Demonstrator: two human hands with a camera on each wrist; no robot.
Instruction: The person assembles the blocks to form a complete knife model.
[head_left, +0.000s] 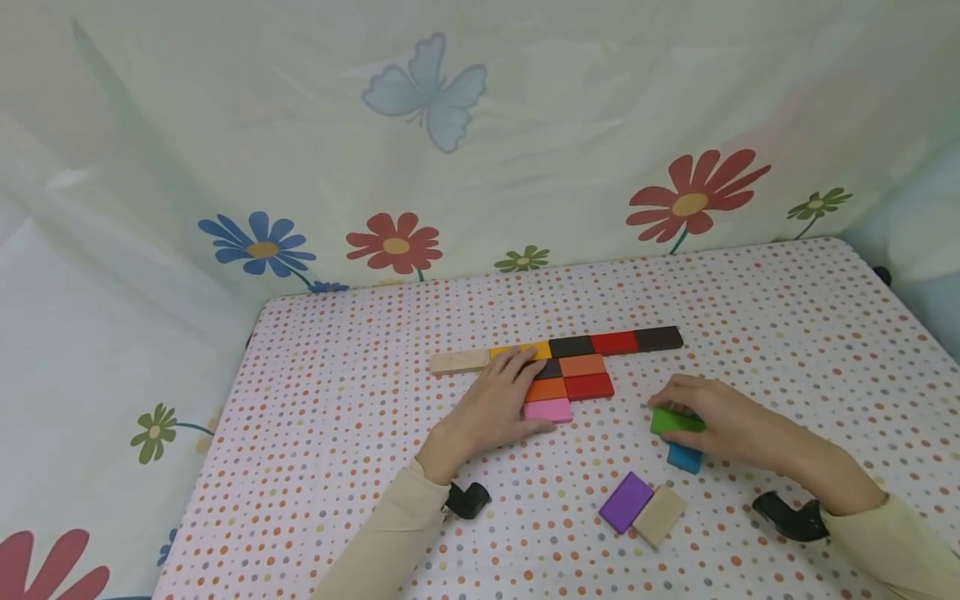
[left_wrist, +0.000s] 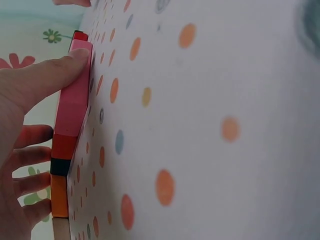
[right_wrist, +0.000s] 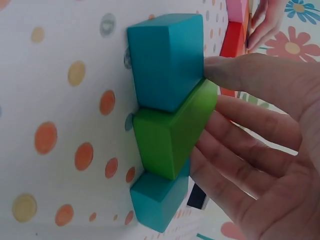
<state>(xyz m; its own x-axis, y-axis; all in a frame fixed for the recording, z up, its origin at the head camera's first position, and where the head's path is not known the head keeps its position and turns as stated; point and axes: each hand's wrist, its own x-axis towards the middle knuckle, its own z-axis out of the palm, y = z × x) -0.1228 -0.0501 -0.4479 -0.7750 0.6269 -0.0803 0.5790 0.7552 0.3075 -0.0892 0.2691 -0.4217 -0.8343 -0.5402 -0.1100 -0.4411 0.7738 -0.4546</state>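
Note:
My left hand (head_left: 491, 408) rests over a flat arrangement of coloured wooden blocks, its fingers spread. In the left wrist view the thumb lies on the pink block (left_wrist: 75, 95), with the fingertips against blocks farther along, near the yellow-orange block (left_wrist: 59, 192). The right hand (head_left: 723, 421) pinches a green block (head_left: 667, 422) between thumb and fingers. In the right wrist view that green block stands between two blue blocks: one (right_wrist: 167, 60) beside the thumb, another (right_wrist: 159, 200) below the fingers. From the head view only the nearer blue block (head_left: 684, 457) shows.
The back row runs from a plain wood block (head_left: 460, 361) to a black block (head_left: 659, 337). Shorter rows with orange and red blocks (head_left: 589, 386) lie before it. A purple block (head_left: 627, 502) and another plain block (head_left: 660, 515) lie in front. A flowered curtain (head_left: 555, 167) hangs behind.

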